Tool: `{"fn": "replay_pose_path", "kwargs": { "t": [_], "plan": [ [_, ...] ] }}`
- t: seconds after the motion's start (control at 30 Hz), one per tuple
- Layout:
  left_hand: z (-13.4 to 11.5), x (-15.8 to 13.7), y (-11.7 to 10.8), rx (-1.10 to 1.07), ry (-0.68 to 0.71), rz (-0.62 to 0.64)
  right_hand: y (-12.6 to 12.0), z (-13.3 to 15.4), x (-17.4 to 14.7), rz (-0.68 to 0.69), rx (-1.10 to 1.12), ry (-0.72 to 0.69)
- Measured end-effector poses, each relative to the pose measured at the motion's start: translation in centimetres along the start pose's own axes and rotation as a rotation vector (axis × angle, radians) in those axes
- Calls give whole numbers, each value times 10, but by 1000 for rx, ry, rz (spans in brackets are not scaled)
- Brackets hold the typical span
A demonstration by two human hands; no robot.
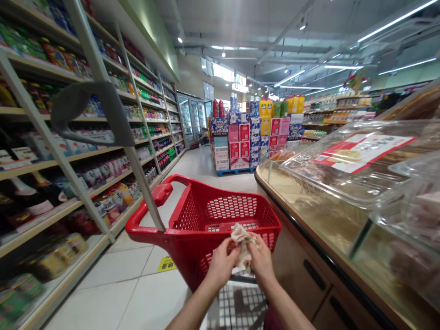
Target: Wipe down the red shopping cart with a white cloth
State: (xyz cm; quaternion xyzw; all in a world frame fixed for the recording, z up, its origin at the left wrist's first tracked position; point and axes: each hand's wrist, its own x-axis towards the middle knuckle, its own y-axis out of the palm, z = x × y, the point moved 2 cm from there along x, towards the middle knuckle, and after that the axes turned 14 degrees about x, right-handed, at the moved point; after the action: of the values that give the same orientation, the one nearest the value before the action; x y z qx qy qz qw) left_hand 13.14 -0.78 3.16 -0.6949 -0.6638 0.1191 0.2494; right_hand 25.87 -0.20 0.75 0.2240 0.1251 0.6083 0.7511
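Right now, the tall beverage shelving fills your left side, its rows packed with bottles, cans and bottles with foil-wrapped necks. On your right runs a long bakery counter with wooden drawer fronts and glass edging. Farther down the aisle, between the two, a stack of drink cartons stands on a blue pallet, with bottles in several colours on top. Closer in, directly before you, sits the red plastic shopping cart, its perforated wall just beside the counter. A gray pole slants up across the cart's handle end and carries a gray loop grip. On the counter, a clear clamshell pack bears a red-and-white label. Your left hand and right hand are close together, fingers pinched on opposite sides of one crumpled off-white cloth. That cloth is bunched between them at the cart's near wall; you cannot tell from this angle whether it touches the plastic.
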Motion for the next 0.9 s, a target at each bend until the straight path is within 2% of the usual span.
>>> {"fn": "replay_pose_path", "kwargs": {
  "t": [0.07, 0.13, 0.2, 0.27, 0.33, 0.4, 0.47, 0.53, 0.57, 0.6, 0.67, 0.73, 0.83, 0.9],
  "plan": [
    [2, 1, 15, -298, -106, 96, 6, -4, -5, 21, 12, -9],
    [8, 3, 23, -394, -176, 60, 8, -10, -10, 53, -64, -69],
    [14, 2, 26, -324, -188, -19, 8, -19, -15, 99, -146, -108],
    [16, -2, 29, -221, -139, -42, 7, -31, -19, 131, -166, -93],
    [14, -6, 31, -174, -71, 35, 1, -36, -16, 139, -149, -82],
    [11, -8, 25, -120, -13, 102, -13, -28, -4, 130, -214, -139],
    [8, -4, 6, 52, 58, 33, -35, -9, 19, 55, -395, -266],
    [6, 5, -21, 368, 171, -185, -62, 12, 44, -137, -605, -454],
    [6, 9, -34, 543, 223, -276, -75, 18, 54, -196, -688, -519],
    [7, 13, -44, 717, 246, -311, -86, 19, 61, -219, -764, -553],
    [13, 18, -56, 1017, 279, -315, -103, 6, 63, -145, -887, -528],
    [20, 18, -59, 1212, 317, -270, -116, -21, 52, -32, -967, -409],
    [28, 13, -56, 1320, 363, -257, -127, -50, 31, 79, -981, -248],
    [30, 11, -54, 1339, 365, -266, -128, -43, 29, 87, -916, -296]
  ]
}}
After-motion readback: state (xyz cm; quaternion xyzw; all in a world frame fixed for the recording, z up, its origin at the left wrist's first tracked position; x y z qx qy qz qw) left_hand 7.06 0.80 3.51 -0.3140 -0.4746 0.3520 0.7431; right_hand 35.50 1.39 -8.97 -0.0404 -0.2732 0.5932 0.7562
